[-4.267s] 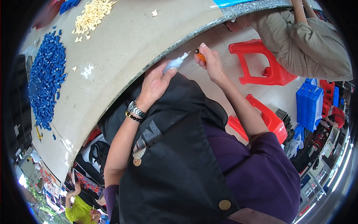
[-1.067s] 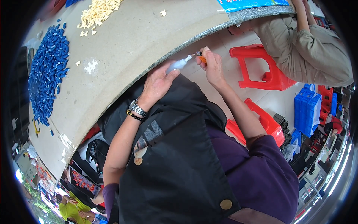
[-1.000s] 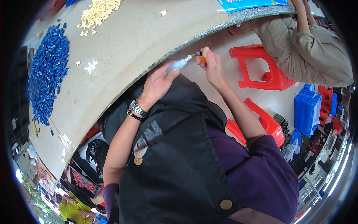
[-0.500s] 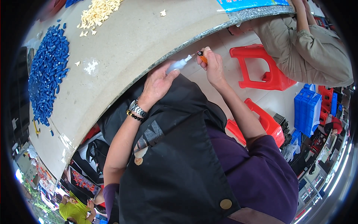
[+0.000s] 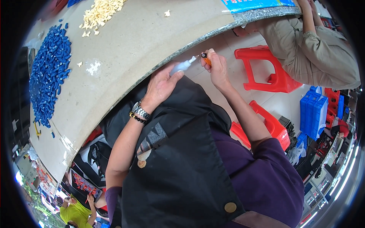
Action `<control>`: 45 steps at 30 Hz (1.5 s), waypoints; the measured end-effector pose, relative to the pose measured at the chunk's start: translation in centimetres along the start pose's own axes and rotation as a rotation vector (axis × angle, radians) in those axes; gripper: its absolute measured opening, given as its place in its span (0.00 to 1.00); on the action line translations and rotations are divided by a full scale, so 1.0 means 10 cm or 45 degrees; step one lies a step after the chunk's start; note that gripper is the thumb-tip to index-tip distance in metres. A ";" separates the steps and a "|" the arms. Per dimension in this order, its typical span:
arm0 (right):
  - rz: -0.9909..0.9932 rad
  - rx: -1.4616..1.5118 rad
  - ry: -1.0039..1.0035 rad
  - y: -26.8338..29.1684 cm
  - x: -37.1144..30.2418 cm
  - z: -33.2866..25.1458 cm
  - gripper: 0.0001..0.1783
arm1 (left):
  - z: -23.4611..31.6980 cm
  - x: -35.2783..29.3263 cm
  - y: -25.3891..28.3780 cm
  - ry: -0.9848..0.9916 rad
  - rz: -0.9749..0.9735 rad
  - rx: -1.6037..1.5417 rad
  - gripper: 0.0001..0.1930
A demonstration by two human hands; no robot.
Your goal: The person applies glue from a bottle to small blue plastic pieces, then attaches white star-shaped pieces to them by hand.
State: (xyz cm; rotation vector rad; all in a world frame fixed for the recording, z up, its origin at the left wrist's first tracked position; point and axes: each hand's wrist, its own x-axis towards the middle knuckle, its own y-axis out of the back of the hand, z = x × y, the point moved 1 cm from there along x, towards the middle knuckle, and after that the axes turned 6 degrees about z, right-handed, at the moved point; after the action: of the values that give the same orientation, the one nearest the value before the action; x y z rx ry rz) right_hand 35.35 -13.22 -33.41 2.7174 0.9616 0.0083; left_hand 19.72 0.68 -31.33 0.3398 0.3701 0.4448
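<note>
Just off the table's edge, my left hand [image 5: 161, 84] is wrapped round a pale translucent squeeze bottle [image 5: 181, 67], its narrow white nozzle pointing up and to the right. Facing that tip, my right hand [image 5: 217, 70] grips a small orange lighter [image 5: 206, 59] with a dark top. Only a small gap separates the lighter's top from the nozzle; whether there is a flame I cannot tell. The fingers behind the bottle are mostly hidden.
On the grey table [image 5: 125, 57] lie a heap of small blue parts [image 5: 49, 72] and a pile of cream pieces [image 5: 100, 15]. A red stool [image 5: 262, 70] stands to the right, near a person in khaki clothes [image 5: 311, 49]. Blue crates [image 5: 313, 114] are stacked farther right.
Both my hands stay almost in place, bottle and lighter still close together. At the lower left, the person in yellow-green has moved an arm.
</note>
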 end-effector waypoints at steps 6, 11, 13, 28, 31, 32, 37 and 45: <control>-0.001 -0.039 0.074 -0.02 -0.01 -0.01 0.25 | -0.08 0.00 -0.02 -0.059 0.029 0.037 0.19; -0.018 -0.041 -0.011 -0.01 -0.01 0.01 0.25 | -0.03 0.00 -0.01 -0.063 0.029 0.044 0.19; -0.022 -0.044 -0.014 -0.02 -0.02 0.03 0.25 | -0.03 -0.01 0.00 -0.034 0.027 0.059 0.19; 0.007 0.032 -0.005 -0.04 -0.02 0.02 0.27 | -0.04 0.00 -0.01 -0.082 0.039 0.035 0.19; 0.006 -0.006 0.012 -0.03 -0.02 0.00 0.27 | -0.02 0.00 0.00 -0.088 0.045 0.054 0.19; 0.000 -0.012 0.004 -0.02 -0.02 0.01 0.27 | -0.03 0.00 -0.01 -0.082 0.038 0.053 0.19; -0.021 -0.008 0.028 -0.03 -0.01 0.02 0.27 | -0.04 -0.01 0.00 -0.066 0.033 0.057 0.19; 0.034 -0.003 0.047 -0.02 0.00 -0.01 0.24 | -0.06 0.01 -0.01 -0.079 0.022 0.031 0.19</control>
State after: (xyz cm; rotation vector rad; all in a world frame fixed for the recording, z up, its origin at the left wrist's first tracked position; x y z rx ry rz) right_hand 35.18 -13.06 -33.40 2.7371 0.9350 0.0650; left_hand 19.53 0.78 -31.94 0.3801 0.3128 0.4456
